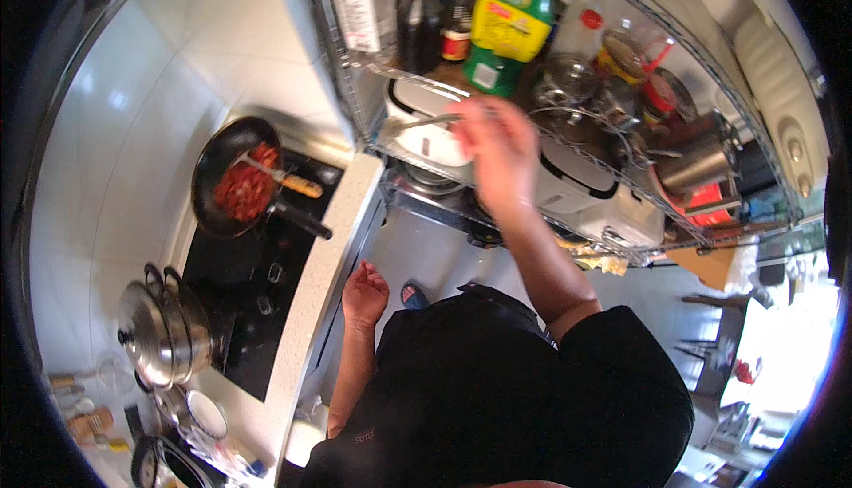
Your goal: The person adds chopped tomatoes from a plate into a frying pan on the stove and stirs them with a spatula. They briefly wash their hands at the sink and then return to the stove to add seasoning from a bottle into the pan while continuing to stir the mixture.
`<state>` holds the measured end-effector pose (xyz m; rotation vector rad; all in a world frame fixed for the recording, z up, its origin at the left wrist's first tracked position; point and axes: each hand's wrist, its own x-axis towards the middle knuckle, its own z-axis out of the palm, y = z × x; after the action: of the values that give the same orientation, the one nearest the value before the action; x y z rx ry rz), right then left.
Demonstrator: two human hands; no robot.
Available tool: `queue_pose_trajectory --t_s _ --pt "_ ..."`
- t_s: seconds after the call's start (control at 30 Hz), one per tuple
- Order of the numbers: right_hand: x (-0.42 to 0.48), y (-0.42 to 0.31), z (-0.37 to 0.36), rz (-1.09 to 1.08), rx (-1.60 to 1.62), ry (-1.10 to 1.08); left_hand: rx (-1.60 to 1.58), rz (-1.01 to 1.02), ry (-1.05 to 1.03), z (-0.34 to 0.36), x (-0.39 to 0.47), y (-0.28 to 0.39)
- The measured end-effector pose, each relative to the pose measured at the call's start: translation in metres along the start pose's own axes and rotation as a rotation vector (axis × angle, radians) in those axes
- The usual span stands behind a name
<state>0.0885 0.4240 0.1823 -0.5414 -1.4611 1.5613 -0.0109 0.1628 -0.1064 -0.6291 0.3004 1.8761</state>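
My right hand (496, 148) is raised in front of the wire shelf rack, its fingers closed on a thin metal utensil (429, 120) whose far end points left; blur hides its exact kind. Behind and above the hand stands a green jar with a yellow lid (509, 25). My left hand (365, 294) hangs beside the counter edge, fingers loosely curled, with nothing visible in it. On the black cooktop a black frying pan (208, 188) holds reddish pieces of food (245, 192). A spatula with a wooden handle (303, 186) rests in the pan, its handle over the rim.
A steel steamer pot (150, 335) stands at the cooktop's other end. Bottles (421, 22) and glass jars (566, 82) crowd the rack shelf, with white appliances (566, 175) below. The pale counter edge (319, 275) runs between me and the cooktop. The pan's handle (303, 220) reaches over it.
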Motion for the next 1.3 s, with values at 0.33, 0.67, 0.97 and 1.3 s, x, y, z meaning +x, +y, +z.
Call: queue_pose_trajectory --t_s 0.33,0.67,0.97,1.3 --pt "0.008 -0.087 -0.226 -0.407 -0.382 0.726 0.167 -0.293 -0.142 0.069 0.065 -0.071" --pt "0.028 -0.068 -0.243 -0.224 -0.326 0.445 0.162 -0.327 -0.036 0.059 0.063 -0.12" --pt "0.032 -0.077 -0.248 -0.298 0.032 0.514 0.131 -0.241 0.01 0.034 0.046 -0.11" --pt "0.042 -0.066 -0.119 -0.305 0.19 0.208 0.081 -0.108 -0.101 0.031 0.034 -0.085"
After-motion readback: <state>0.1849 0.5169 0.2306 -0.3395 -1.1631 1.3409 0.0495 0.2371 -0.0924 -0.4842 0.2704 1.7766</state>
